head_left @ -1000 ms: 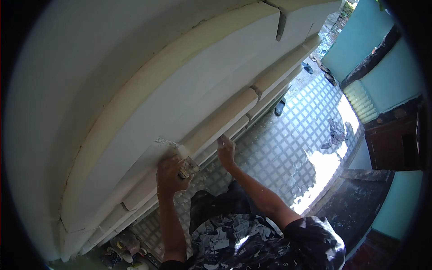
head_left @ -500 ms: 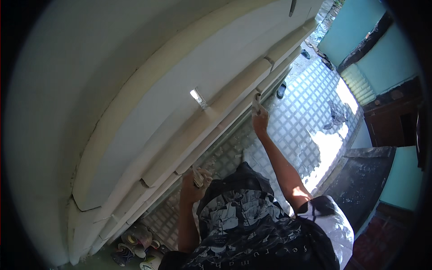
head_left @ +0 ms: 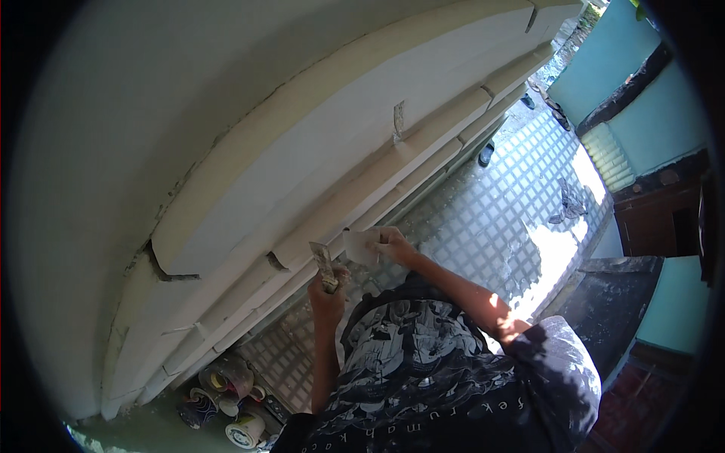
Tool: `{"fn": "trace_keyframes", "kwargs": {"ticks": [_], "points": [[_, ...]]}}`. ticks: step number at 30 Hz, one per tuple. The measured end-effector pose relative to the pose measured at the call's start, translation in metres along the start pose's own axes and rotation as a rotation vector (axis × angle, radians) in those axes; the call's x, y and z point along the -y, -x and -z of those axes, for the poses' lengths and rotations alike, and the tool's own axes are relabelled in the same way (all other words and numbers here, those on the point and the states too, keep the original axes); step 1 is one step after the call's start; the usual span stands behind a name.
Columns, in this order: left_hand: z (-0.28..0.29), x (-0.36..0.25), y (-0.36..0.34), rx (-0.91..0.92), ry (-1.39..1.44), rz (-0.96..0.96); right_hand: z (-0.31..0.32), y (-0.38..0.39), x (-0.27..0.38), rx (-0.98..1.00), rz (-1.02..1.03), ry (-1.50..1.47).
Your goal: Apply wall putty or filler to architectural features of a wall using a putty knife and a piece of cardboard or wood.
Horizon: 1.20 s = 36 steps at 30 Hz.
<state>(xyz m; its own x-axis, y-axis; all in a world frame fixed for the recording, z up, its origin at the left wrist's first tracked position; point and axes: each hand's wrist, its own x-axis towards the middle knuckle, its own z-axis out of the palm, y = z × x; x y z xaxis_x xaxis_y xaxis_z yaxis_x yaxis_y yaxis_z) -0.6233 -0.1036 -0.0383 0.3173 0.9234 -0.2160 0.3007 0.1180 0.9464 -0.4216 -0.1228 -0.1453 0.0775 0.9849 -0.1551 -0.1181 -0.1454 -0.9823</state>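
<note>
My left hand is closed around the handle of a putty knife, its blade pointing up. The knife is smeared with pale filler. Just to its right, my right hand pinches a thin, flat, pale scraper plate by its edge. Blade and plate are side by side, close together; whether they touch I cannot tell. Both hands are in front of the stepped cream moulding that runs along the wall. Dark gaps show at its joints, one near the left end and another above my left hand.
Tubs and other containers stand at the lower left, by the wall's foot. A crumpled dark cloth and a dark shoe lie on the patterned tile floor. A dark panel leans at the right.
My right hand has drawn back from the far part of the moulding to beside my left hand. The left hand has risen slightly, its putty knife now upright. The view has shifted a little.
</note>
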Motion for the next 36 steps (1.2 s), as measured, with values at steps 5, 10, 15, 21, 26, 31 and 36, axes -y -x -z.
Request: {"fn": "trace_keyframes", "kwargs": {"ticks": [5,10,15,21,26,31,36], "points": [[-0.018,0.012,-0.004,-0.020,0.231,-0.107,0.017,0.020,0.013,0.090,-0.103,-0.661],[-0.022,0.019,0.000,0.315,0.286,0.199,-0.006,0.059,0.037,0.007,-0.148,-0.890],[-0.021,0.016,0.010,0.331,0.312,0.106,-0.022,0.086,0.034,-0.105,-0.097,-0.770],[0.002,0.015,0.027,0.365,0.110,-0.018,-0.029,0.107,0.038,-0.197,-0.200,0.041],[0.022,0.020,0.030,0.646,-0.035,0.202,-0.051,0.121,0.073,-0.193,-0.370,0.209],[0.017,0.052,0.032,0.579,0.130,0.156,-0.053,0.140,0.057,-0.224,-0.229,-0.123],[0.020,0.033,0.046,0.468,0.006,0.084,-0.044,0.162,0.028,-0.229,-0.198,-0.099]]}}
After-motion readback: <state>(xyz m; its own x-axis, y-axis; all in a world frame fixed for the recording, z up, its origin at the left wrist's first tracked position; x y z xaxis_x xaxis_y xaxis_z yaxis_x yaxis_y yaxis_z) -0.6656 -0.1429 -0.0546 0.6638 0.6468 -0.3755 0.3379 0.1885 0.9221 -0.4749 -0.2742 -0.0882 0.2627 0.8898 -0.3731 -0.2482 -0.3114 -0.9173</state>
